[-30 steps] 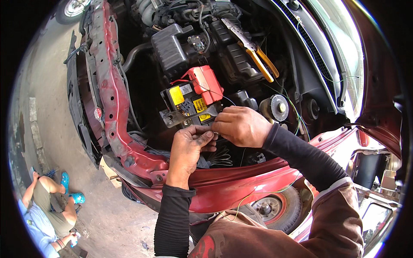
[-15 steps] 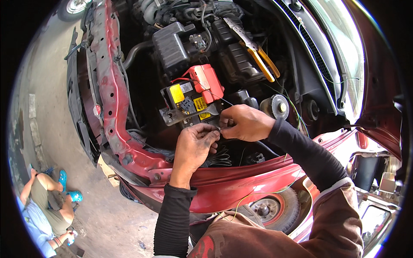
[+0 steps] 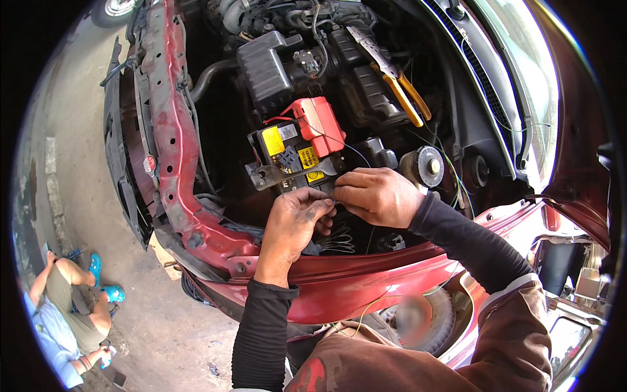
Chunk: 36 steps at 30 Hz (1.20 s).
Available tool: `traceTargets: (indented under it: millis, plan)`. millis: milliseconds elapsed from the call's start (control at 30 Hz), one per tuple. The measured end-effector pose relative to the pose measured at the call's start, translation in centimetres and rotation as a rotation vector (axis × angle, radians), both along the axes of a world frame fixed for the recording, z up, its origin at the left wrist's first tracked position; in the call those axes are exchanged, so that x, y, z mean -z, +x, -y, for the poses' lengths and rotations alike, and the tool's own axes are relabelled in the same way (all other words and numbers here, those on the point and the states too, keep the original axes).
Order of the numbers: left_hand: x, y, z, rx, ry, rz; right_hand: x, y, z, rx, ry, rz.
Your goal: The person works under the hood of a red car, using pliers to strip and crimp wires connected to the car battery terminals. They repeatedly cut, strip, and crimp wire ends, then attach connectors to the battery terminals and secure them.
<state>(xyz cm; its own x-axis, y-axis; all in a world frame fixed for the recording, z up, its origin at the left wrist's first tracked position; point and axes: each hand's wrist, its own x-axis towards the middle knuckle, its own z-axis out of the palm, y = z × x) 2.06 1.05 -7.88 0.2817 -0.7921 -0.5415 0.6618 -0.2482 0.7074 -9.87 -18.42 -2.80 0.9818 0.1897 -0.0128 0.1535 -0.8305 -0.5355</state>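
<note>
Left hand [image 3: 299,219] pinched beside pinched right hand [image 3: 379,196]; battery [image 3: 307,157] just beyond both.

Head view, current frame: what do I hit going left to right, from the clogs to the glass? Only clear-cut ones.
Another person's blue clogs → small round red-and-white piece on the car's front → left hand → right hand → windshield.
</note>
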Motion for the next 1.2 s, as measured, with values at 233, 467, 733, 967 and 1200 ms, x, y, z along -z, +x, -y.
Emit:
traceTargets:
  millis: [233, 467, 733, 967, 1200]
  plan:
    - [-1.2, -1.3, 0.6, 0.019, 0.038, 0.392, -1.2, 0.8, 1.1, 0.104, 0.145, -0.203]
    - [-1.6, -1.8, 0.6, 0.01, 0.0, 0.463, -1.5, 2.6, 0.9, 0.505, 0.521, -0.784]
    - [-1.1, -1.2, 0.6, -0.039, -0.007, 0.243, -2.0, 0.5, 1.1, 0.019, -0.044, 0.08]
    - [-0.7, -0.9, 0.3, 0.017, -0.003, 0.221, -0.9, 0.1, 1.0, -0.117, -0.097, 0.083]
    - [-1.4, -1.2, 0.5, -0.017, -0.005, 0.306, -2.4, 1.8, -0.7, 0.384, 0.078, -0.437]
